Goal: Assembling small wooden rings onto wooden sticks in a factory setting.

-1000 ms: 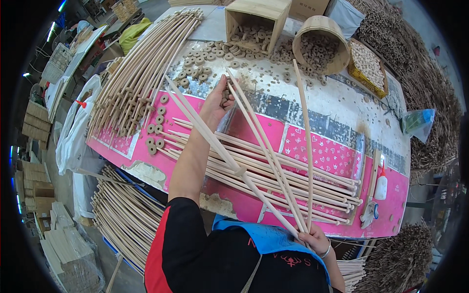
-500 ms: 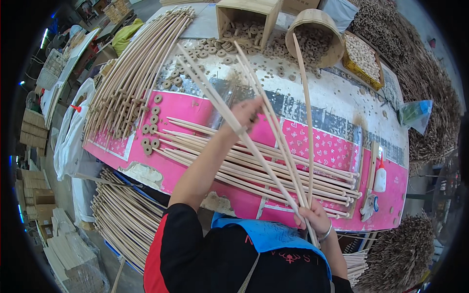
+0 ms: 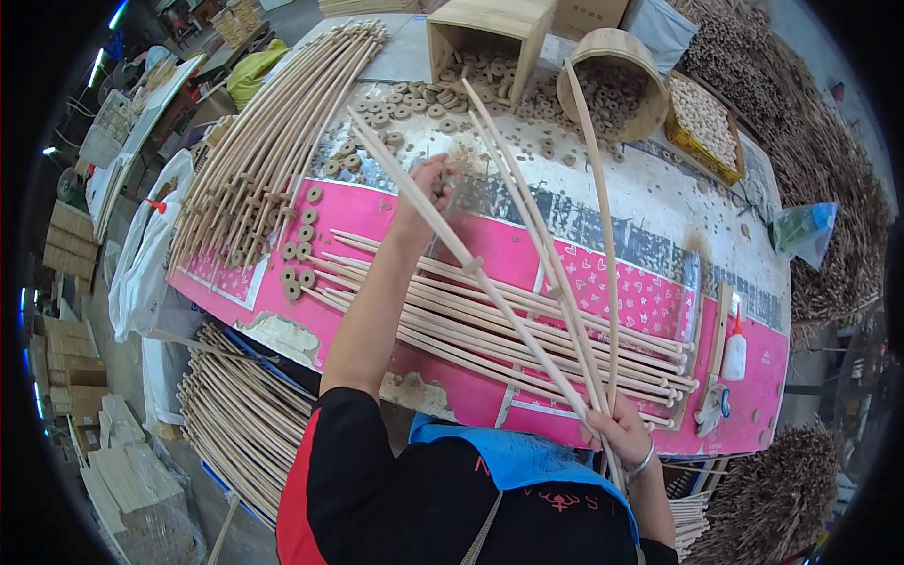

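My right hand [image 3: 621, 435] is closed round the lower ends of several long pale wooden rods [image 3: 556, 259], which fan out away from me over the table. One rod of the bunch has a small wooden ring [image 3: 473, 266] around it partway along. My left hand [image 3: 433, 181] is over the far part of the table, beside that rod's upper stretch. Its fingers are curled, and what they hold, if anything, is hidden. Under my left arm lie more knob-ended rods [image 3: 527, 325] on the pink covering. Several loose wooden rings [image 3: 308, 233] sit at their left ends.
Behind are a tipped wooden box [image 3: 485, 33] and a tipped wooden bucket [image 3: 617, 56], both spilling rings. A yellow basket [image 3: 704, 127] holds small pale knobs. Rods with rings [image 3: 273, 141] lie at left. At right are a glue bottle [image 3: 734, 353] and scissors [image 3: 720, 403].
My left hand has moved left and farther from me, away from the held rods. My right hand still grips the bunch and has shifted slightly right.
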{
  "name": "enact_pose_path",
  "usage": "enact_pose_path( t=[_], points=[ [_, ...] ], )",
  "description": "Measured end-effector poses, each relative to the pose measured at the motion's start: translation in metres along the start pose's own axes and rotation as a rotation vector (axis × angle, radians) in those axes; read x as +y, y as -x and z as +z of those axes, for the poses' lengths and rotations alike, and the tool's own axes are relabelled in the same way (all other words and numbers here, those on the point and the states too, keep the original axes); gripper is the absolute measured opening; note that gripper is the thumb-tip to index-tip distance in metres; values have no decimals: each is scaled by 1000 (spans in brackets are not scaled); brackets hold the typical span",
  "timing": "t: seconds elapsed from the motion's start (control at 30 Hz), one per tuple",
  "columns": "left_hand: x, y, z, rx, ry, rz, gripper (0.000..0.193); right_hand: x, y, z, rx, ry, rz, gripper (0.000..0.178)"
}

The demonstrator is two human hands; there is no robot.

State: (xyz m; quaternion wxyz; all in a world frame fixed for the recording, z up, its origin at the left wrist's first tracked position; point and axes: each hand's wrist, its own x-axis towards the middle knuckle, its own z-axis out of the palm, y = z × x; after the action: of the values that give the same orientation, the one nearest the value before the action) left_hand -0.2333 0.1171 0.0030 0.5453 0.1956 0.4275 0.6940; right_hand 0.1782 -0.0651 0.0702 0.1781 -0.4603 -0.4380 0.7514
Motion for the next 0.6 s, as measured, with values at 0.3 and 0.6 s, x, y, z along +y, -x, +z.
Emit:
enact_pose_path(
  t=[0.3, 0.6],
  points=[
    [32, -45, -22, 142, -26, 264, 19, 16, 13, 13, -118, 21, 117, 30],
    [29, -55, -26, 121, -31, 293, 22, 22, 8, 18, -163, 11, 126, 32]
  ],
)
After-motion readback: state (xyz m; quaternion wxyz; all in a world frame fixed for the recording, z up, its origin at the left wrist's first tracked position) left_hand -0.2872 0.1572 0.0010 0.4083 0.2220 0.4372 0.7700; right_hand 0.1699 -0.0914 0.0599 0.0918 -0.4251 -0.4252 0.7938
